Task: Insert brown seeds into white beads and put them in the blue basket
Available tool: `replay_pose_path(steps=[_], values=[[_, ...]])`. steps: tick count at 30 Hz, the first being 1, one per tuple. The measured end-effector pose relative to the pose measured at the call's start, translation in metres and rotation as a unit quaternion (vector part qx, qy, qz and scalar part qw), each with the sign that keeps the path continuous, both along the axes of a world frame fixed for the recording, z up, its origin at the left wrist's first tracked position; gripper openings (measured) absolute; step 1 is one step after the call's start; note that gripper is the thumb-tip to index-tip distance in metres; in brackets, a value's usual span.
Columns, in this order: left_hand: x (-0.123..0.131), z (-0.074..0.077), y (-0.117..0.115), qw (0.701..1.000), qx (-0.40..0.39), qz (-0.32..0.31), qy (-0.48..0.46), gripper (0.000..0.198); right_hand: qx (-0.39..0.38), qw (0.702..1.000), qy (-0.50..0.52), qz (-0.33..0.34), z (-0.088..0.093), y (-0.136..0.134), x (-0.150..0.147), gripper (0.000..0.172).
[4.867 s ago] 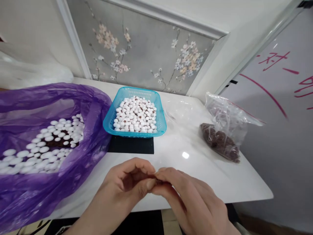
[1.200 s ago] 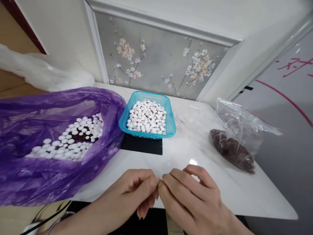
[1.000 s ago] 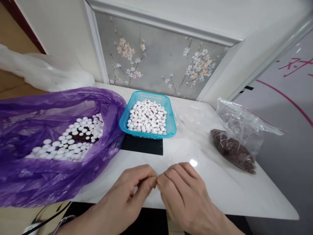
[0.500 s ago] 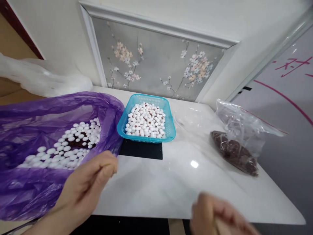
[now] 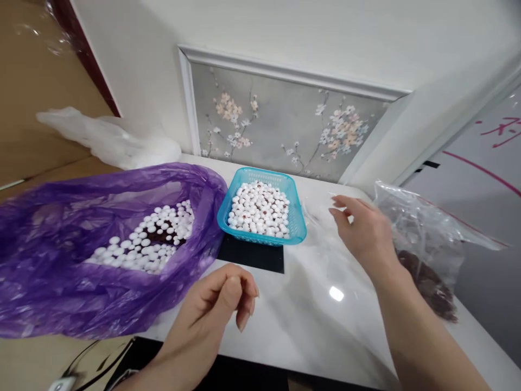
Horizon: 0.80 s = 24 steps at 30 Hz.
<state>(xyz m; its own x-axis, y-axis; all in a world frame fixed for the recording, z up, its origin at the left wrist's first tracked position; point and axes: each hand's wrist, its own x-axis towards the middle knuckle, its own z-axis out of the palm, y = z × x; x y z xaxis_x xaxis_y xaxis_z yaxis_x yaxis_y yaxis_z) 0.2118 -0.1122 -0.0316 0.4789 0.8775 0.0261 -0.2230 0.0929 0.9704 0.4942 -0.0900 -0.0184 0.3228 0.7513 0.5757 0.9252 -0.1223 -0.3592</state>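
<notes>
My left hand (image 5: 217, 312) hovers over the front of the white table, its fingers loosely curled and a little apart, with nothing visible in it. My right hand (image 5: 362, 231) is stretched over the table to the right of the blue basket (image 5: 300, 228), thumb and forefinger parted. Near its fingertips lies clear plastic film (image 5: 315, 209). Small white balls (image 5: 260, 209) fill the basket, with brown bits between them. To the left, an open purple plastic bag (image 5: 191, 282) holds more white balls (image 5: 150, 260) and something dark brown.
Behind my right forearm, a clear zip bag (image 5: 423, 228) with brown contents stands at the table's right side. A black rectangle (image 5: 252, 254) lies at the basket's front. White plastic (image 5: 122, 144) sits at the back left. A floral wall panel (image 5: 277, 119) and a whiteboard (image 5: 488, 179) bound the table.
My right hand has moved from the front edge up and forward to beside the basket, and its fingers have parted. My left hand's fist has loosened. The view has shifted left.
</notes>
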Motion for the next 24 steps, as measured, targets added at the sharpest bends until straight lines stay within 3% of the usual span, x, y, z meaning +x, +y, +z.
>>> replay_pose_path(steps=[1,3,6,9,12,18,24], values=[[-0.001,-0.001,0.001,1.000,0.013,0.000,0.003,0.031,-0.003,1.000,0.016,0.022,0.001,-0.007,-0.011,0.016],[-0.003,-0.003,0.003,1.000,0.030,-0.002,0.001,0.030,-0.019,0.977,0.174,0.125,0.005,-0.027,-0.041,0.013],[-0.004,-0.004,0.005,0.999,0.042,0.001,-0.006,0.030,-0.043,0.910,0.318,0.263,0.013,-0.058,-0.086,0.009],[-0.005,-0.006,0.004,0.999,0.049,0.002,-0.014,0.028,-0.063,0.852,0.396,0.335,0.019,-0.072,-0.117,0.011],[-0.009,-0.009,0.002,0.998,0.057,-0.010,-0.017,0.026,-0.075,0.812,0.455,0.358,0.019,-0.072,-0.133,0.014],[-0.020,-0.009,-0.004,0.997,0.047,-0.057,0.008,0.034,-0.100,0.768,0.496,0.392,0.001,-0.065,-0.147,0.017],[-0.027,-0.016,-0.010,0.998,0.020,-0.058,0.020,0.038,-0.101,0.728,0.582,0.347,-0.016,-0.070,-0.159,0.003]])
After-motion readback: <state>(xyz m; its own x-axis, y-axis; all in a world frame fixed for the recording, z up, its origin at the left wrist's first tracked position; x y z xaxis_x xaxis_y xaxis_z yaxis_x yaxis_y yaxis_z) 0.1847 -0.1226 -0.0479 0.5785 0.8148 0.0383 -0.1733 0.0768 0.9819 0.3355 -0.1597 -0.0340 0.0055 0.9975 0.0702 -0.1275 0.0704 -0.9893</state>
